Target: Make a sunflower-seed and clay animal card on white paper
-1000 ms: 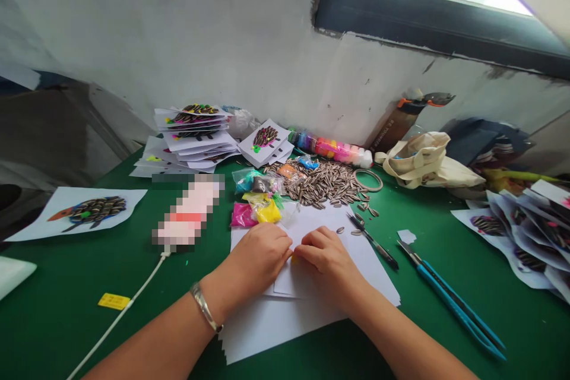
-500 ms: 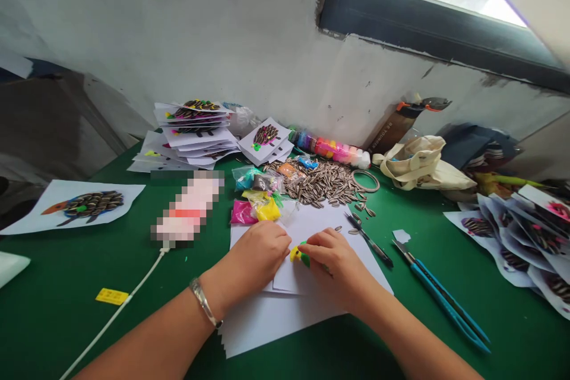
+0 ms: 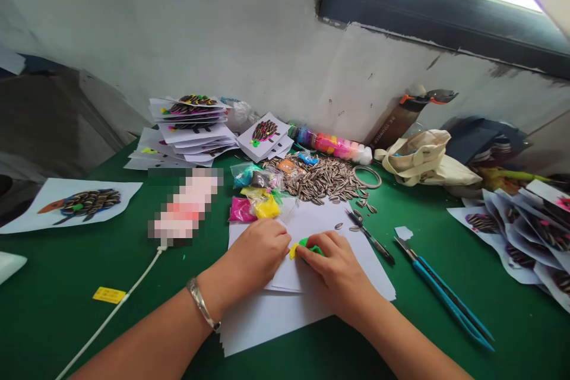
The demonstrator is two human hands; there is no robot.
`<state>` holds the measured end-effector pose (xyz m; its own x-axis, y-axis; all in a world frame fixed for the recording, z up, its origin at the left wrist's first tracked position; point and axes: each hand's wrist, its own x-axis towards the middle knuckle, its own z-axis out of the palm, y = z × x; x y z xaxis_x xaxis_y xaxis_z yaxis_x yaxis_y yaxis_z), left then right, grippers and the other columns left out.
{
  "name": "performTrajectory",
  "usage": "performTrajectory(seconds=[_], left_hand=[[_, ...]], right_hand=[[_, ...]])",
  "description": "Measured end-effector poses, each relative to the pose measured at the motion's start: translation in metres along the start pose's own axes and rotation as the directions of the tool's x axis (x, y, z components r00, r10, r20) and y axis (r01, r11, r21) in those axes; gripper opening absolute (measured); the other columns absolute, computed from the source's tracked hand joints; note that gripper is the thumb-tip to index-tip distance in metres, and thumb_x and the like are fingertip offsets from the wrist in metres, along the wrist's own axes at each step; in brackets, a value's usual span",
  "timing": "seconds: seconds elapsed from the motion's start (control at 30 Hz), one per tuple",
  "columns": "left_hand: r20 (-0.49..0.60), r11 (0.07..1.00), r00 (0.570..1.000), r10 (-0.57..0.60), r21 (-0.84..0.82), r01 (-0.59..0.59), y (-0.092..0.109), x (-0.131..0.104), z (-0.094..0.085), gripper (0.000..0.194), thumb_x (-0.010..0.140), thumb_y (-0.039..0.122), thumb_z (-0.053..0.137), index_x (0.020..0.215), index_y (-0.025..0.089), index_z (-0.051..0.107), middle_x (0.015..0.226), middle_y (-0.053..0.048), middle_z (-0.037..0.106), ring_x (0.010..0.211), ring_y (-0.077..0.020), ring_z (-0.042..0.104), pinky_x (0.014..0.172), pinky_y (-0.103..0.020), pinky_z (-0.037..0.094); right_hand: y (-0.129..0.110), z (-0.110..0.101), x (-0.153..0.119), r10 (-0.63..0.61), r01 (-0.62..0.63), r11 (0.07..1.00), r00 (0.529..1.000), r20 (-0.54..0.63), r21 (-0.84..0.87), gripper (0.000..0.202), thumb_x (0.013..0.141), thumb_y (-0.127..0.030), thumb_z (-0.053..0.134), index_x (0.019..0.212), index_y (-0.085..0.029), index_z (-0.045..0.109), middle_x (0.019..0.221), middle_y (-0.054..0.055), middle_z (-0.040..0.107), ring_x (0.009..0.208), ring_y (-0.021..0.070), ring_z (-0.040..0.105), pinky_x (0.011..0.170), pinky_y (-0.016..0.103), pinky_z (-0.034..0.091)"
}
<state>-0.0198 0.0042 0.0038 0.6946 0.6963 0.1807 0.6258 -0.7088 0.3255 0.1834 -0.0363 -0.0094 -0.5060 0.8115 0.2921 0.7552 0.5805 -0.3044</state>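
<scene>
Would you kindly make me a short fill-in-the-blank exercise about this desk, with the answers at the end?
1. The bracelet is on the ____ wrist.
2. The right hand is over yellow and ____ bits.
3. The white cable carries a ____ tag.
4. The ring lies beside the pile of striped ____.

Missing words: left; green; yellow; seeds.

Bottle (image 3: pixel 395 123): "BE YOUNGER", running lengthwise along the body. Yellow tag (image 3: pixel 109 295) on white cable (image 3: pixel 100 336): marks too small to read.
</scene>
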Motion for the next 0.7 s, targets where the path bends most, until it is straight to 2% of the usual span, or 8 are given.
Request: performTrajectory(seconds=[0.1, 0.23, 0.43, 0.63, 0.7], left_hand=[[0.014, 1.000, 1.000, -0.010, 0.009, 0.010, 0.0003, 0.0003, 0.0001, 0.018, 0.093, 0.013, 0.048, 0.088, 0.016, 0.065, 0.087, -0.006, 0.064, 0.088, -0.0221, 0.058, 0.081, -0.038, 0.047], [0.015, 1.000, 1.000, -0.002, 0.017, 0.002, 0.0006, 0.0005, -0.0009, 0.019, 0.093, 0.014, 0.047, 0.088, 0.016, 0.066, 0.086, -0.007, 0.063, 0.086, -0.0219, 0.058, 0.080, -0.038, 0.048], [-0.032, 1.000, 0.999, 0.011, 0.003, -0.011, 0.0002, -0.0006, 0.0004, 0.019, 0.094, 0.015, 0.048, 0.087, 0.017, 0.066, 0.084, -0.006, 0.062, 0.085, -0.0209, 0.058, 0.079, -0.036, 0.048], [-0.020, 1.000, 1.000, 0.005, 0.011, -0.004, 0.0010, -0.0003, 0.0000, 0.020, 0.094, 0.015, 0.047, 0.087, 0.017, 0.066, 0.084, -0.006, 0.062, 0.086, -0.0211, 0.058, 0.079, -0.036, 0.048], [-0.015, 1.000, 1.000, 0.001, 0.010, -0.001, 0.0011, -0.0001, -0.0005, 0.020, 0.094, 0.016, 0.047, 0.087, 0.018, 0.066, 0.085, -0.006, 0.063, 0.085, -0.0210, 0.058, 0.079, -0.036, 0.048]], right_hand=[[0.0009, 0.0002, -0.0019, -0.036, 0.034, 0.999, 0.999, -0.039, -0.039, 0.030, 0.088, -0.007, 0.052, 0.111, -0.019, 0.067, 0.101, 0.010, 0.063, 0.092, 0.0244, 0.050, 0.081, 0.040, 0.041], [0.0032, -0.0012, -0.0030, -0.023, 0.023, 1.000, 0.995, -0.101, 0.001, 0.035, 0.087, -0.003, 0.048, 0.112, -0.019, 0.066, 0.100, 0.010, 0.063, 0.090, 0.0226, 0.050, 0.082, 0.039, 0.040], [-0.0008, -0.0011, -0.0012, -0.014, 0.015, 0.999, 0.999, -0.028, 0.038, 0.031, 0.088, -0.005, 0.050, 0.109, -0.020, 0.068, 0.097, 0.009, 0.063, 0.089, 0.0223, 0.050, 0.080, 0.037, 0.040], [0.0068, -0.0053, -0.0012, 0.013, -0.008, 0.999, 0.994, -0.112, 0.051, 0.034, 0.085, -0.002, 0.051, 0.107, -0.020, 0.069, 0.096, 0.009, 0.063, 0.087, 0.0215, 0.049, 0.079, 0.036, 0.040], [0.0066, -0.0058, -0.0013, 0.012, -0.008, 0.999, 0.995, -0.097, 0.044, 0.034, 0.085, -0.003, 0.051, 0.107, -0.021, 0.069, 0.096, 0.008, 0.063, 0.087, 0.0213, 0.050, 0.079, 0.037, 0.041]])
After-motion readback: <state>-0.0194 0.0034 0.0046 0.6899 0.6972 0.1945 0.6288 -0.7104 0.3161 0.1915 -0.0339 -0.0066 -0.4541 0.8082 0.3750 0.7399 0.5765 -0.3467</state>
